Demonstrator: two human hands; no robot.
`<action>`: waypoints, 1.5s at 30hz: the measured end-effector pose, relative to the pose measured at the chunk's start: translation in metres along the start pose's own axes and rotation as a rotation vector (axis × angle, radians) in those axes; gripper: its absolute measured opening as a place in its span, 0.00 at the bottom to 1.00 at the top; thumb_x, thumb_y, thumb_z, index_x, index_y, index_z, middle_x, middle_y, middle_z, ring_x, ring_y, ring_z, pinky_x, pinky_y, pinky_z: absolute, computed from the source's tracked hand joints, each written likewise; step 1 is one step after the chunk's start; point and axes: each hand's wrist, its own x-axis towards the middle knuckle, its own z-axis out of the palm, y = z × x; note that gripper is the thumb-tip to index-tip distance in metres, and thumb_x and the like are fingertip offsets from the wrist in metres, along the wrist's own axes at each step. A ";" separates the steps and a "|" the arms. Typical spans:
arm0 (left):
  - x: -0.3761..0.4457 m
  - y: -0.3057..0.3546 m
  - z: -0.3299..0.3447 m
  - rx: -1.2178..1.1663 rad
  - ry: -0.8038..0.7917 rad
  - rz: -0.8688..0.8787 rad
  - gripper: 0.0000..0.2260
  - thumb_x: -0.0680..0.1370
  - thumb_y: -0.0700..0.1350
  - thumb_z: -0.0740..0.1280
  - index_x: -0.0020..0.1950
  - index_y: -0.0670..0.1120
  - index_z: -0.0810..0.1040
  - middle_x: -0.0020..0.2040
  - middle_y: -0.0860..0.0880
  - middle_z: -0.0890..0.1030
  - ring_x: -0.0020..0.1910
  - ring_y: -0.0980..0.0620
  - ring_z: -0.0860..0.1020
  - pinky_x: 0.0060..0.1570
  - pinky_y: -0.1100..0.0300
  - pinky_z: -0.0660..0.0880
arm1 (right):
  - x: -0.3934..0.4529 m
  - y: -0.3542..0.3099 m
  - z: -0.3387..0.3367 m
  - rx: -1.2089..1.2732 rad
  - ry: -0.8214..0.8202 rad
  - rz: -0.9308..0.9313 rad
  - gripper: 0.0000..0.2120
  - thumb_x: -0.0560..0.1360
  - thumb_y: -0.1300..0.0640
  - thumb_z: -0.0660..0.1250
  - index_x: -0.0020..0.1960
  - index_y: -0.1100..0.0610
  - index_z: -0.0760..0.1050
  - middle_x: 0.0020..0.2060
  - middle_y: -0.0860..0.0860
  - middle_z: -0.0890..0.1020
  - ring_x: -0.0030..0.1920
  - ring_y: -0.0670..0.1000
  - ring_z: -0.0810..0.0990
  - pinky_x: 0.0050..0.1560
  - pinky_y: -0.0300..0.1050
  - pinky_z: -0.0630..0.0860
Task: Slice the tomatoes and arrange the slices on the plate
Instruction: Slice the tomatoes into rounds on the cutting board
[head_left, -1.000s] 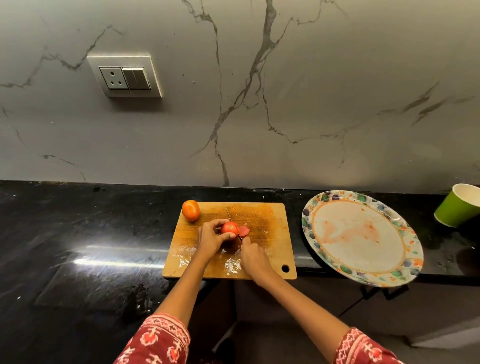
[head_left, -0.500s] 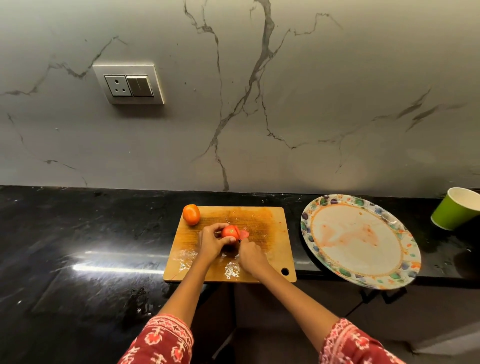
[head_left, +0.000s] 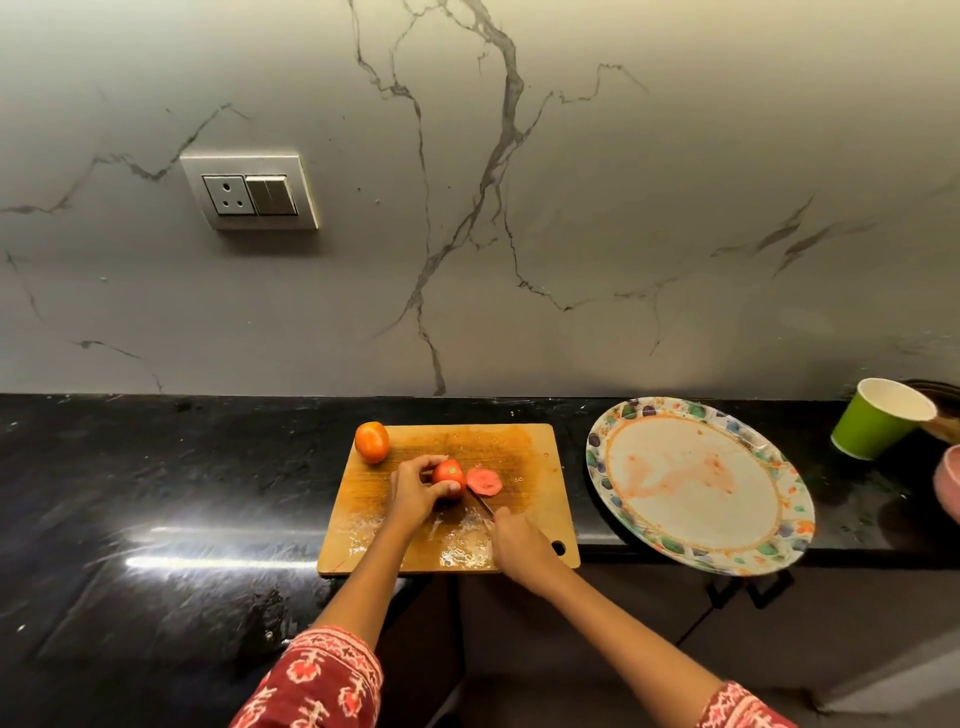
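left hand (head_left: 415, 491) grips the round red tomato (head_left: 448, 477); right hand (head_left: 519, 538) holds the small knife (head_left: 482, 503), blade just right of it beside the cut slice (head_left: 484, 481).

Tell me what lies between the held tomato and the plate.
In the head view: one cut slice on the board, then bare black counter before the plate.
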 end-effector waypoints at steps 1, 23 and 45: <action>-0.002 0.000 0.001 -0.014 0.000 0.000 0.21 0.69 0.38 0.74 0.60 0.42 0.76 0.61 0.44 0.77 0.60 0.46 0.74 0.55 0.57 0.72 | 0.000 -0.002 -0.002 0.022 0.024 0.002 0.10 0.80 0.63 0.52 0.58 0.65 0.67 0.54 0.63 0.77 0.55 0.62 0.77 0.46 0.50 0.73; -0.007 0.002 -0.004 0.001 -0.016 0.024 0.20 0.72 0.38 0.71 0.63 0.42 0.75 0.63 0.42 0.76 0.62 0.45 0.74 0.57 0.57 0.72 | 0.001 -0.032 -0.015 0.099 0.071 0.015 0.15 0.81 0.60 0.55 0.66 0.64 0.64 0.57 0.62 0.77 0.59 0.61 0.76 0.51 0.49 0.72; -0.003 0.002 -0.003 0.012 0.036 -0.009 0.18 0.70 0.36 0.72 0.60 0.42 0.78 0.61 0.43 0.78 0.63 0.46 0.73 0.62 0.52 0.71 | 0.009 -0.027 -0.001 0.116 0.057 -0.002 0.12 0.80 0.60 0.55 0.62 0.63 0.67 0.54 0.61 0.78 0.55 0.61 0.78 0.47 0.49 0.72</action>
